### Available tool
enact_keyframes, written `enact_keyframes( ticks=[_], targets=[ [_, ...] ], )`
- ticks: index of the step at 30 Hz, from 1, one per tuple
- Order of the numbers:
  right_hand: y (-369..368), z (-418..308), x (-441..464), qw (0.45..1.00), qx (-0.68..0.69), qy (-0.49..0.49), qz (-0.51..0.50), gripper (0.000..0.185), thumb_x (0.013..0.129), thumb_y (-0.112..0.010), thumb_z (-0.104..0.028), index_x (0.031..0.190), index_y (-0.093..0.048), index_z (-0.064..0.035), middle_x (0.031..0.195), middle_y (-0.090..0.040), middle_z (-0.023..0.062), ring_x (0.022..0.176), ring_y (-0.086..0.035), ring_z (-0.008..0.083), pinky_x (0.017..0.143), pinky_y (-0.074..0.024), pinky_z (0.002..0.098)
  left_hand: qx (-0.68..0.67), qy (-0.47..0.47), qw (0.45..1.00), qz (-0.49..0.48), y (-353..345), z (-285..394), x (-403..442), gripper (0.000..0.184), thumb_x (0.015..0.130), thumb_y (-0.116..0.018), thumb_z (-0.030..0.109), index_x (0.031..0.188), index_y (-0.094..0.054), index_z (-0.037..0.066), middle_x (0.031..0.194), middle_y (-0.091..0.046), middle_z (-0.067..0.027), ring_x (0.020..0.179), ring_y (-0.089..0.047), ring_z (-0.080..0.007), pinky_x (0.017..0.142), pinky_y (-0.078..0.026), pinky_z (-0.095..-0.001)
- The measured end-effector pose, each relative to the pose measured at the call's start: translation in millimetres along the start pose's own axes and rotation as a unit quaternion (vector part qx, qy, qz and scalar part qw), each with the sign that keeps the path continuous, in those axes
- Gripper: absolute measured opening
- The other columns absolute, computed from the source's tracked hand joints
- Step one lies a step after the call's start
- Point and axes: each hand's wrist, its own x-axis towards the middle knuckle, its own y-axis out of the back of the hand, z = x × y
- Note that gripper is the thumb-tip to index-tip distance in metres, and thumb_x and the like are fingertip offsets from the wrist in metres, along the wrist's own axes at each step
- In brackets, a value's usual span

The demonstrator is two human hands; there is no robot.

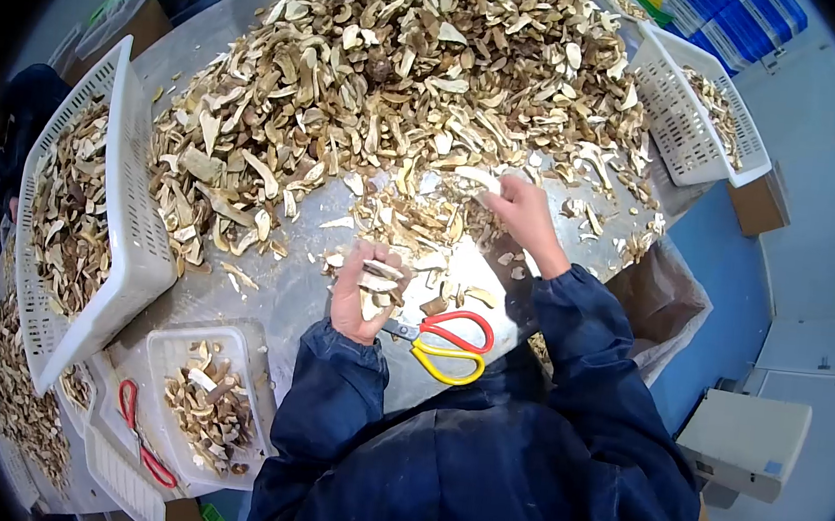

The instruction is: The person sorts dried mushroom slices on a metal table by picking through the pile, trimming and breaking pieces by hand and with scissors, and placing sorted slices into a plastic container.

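Note:
My left hand [362,290] is closed around several dried mushroom slices [380,279], whose pale edges stick out past the fingers. Farther forward and to the right, my right hand [525,213] pinches one pale dried mushroom slice [478,178] at the front edge of the big mushroom pile [384,87]. Scissors with one red and one yellow handle [451,347] lie on the metal table [315,226] just right of my left wrist, their blades partly hidden by it. Small slices and crumbs are scattered between my hands.
A white perforated basket [120,222] of slices stands tilted at left; another basket [686,136] is at back right. A clear tub [161,366] holds slices, with red-handled scissors [141,435] beside it. A lined bin [670,300] stands right of the table. A person's dark sleeve [37,93] shows far left.

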Motion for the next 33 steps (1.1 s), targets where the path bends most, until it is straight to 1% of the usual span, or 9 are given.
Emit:
enact_keyframes(
  ticks=[1,3,7,11,17,22,25,30,33],
  targets=[
    [-6.5,-6.5,-6.7,0.987,0.141,-0.031,-0.065,0.027,0.076,-0.067,-0.025,0.077,-0.062,0.0015,0.057,-0.055,0.0043,0.05,-0.046,0.0121,0.049,-0.0368,0.0287,0.027,0.002,1.0,0.01,-2.0,-0.2,0.7,0.018,0.088,-0.06,0.026,0.089,-0.051,0.011,0.086,-0.053,-0.0019,0.085,-0.056,-0.0173,0.078,-0.051,-0.0361],
    [-2.6,-30.0,-21.0,0.954,0.219,-0.086,-0.184,0.026,0.077,-0.068,-0.024,0.082,-0.065,0.001,0.06,-0.055,-0.0013,0.053,-0.045,0.0053,0.048,-0.0348,0.0246,0.073,0.002,0.997,0.011,2.1,-3.1,-0.1,0.026,0.087,-0.061,0.023,0.106,-0.053,0.007,0.086,-0.056,-0.0045,0.079,-0.059,-0.0176,0.072,-0.051,-0.0311],
    [-11.4,-63.5,-43.8,0.94,0.234,-0.066,-0.239,0.025,0.076,-0.069,-0.024,0.077,-0.064,0.0007,0.056,-0.052,-0.0006,0.052,-0.045,0.0056,0.047,-0.035,0.0249,0.142,0.048,0.988,-0.032,-11.3,-0.3,0.6,0.059,0.083,-0.064,0.019,0.134,-0.037,0.007,0.088,-0.055,-0.003,0.083,-0.057,-0.0166,0.078,-0.052,-0.0342],
    [-19.0,-85.0,-59.0,0.97,-0.077,0.167,-0.16,0.024,0.079,-0.065,-0.027,0.081,-0.063,-0.003,0.061,-0.057,0.0153,0.054,-0.057,0.0299,0.05,-0.0432,0.0368,0.135,0.07,0.988,0.001,-7.1,-0.1,-3.7,0.044,0.085,-0.061,0.019,0.125,-0.045,0.007,0.093,-0.059,-0.0067,0.086,-0.06,-0.0188,0.077,-0.053,-0.0336],
    [-25.5,-84.0,-71.3,0.978,0.056,0.093,-0.177,0.021,0.081,-0.063,-0.026,0.084,-0.06,-0.0053,0.069,-0.06,0.0139,0.063,-0.059,0.0327,0.056,-0.0458,0.0399,-0.027,0.055,0.996,0.072,6.5,2.1,-2.3,0.022,0.089,-0.057,0.025,0.11,-0.054,0.016,0.098,-0.064,-0.0084,0.086,-0.062,-0.0223,0.075,-0.052,-0.0397],
    [-34.2,-75.5,-75.6,0.967,-0.025,0.231,-0.105,0.01,0.081,-0.06,-0.017,0.081,-0.057,-0.007,0.065,-0.057,0.01,0.058,-0.058,0.0294,0.051,-0.046,0.0365,-0.102,0.084,0.985,0.112,0.2,-2.0,-2.7,0.016,0.089,-0.058,0.026,0.103,-0.06,0.02,0.094,-0.064,-0.002,0.086,-0.061,-0.0193,0.078,-0.049,-0.0382],
    [-29.9,-78.3,-74.3,0.944,-0.011,0.297,-0.142,0.008,0.079,-0.059,-0.014,0.077,-0.054,-0.0086,0.061,-0.052,0.0091,0.057,-0.058,0.0286,0.049,-0.0459,0.0359,-0.123,0.093,0.987,0.042,10.2,1.6,-0.1,0.018,0.089,-0.059,0.021,0.105,-0.059,0.015,0.097,-0.063,-0.0043,0.092,-0.06,-0.0232,0.084,-0.048,-0.0426],
    [-11.2,-63.2,-54.7,0.969,0.063,0.193,-0.143,0.01,0.083,-0.059,-0.013,0.08,-0.061,-0.004,0.063,-0.057,0.0115,0.056,-0.057,0.0261,0.054,-0.0459,0.0336,-0.129,0.101,0.985,0.058,-0.6,3.7,-2.1,0.011,0.086,-0.062,0.02,0.096,-0.061,0.015,0.085,-0.056,0.0,0.084,-0.054,-0.0162,0.08,-0.048,-0.035],
    [14.4,-14.7,-19.3,0.992,0.116,-0.01,0.048,0.018,0.085,-0.06,-0.016,0.082,-0.065,0.0013,0.063,-0.059,0.0066,0.055,-0.05,0.0122,0.053,-0.04,0.027,-0.146,0.089,0.984,0.039,-6.3,7.4,-2.5,0.008,0.086,-0.062,0.019,0.091,-0.058,0.014,0.082,-0.045,0.0024,0.079,-0.045,-0.0129,0.08,-0.044,-0.0319]
  ],
)
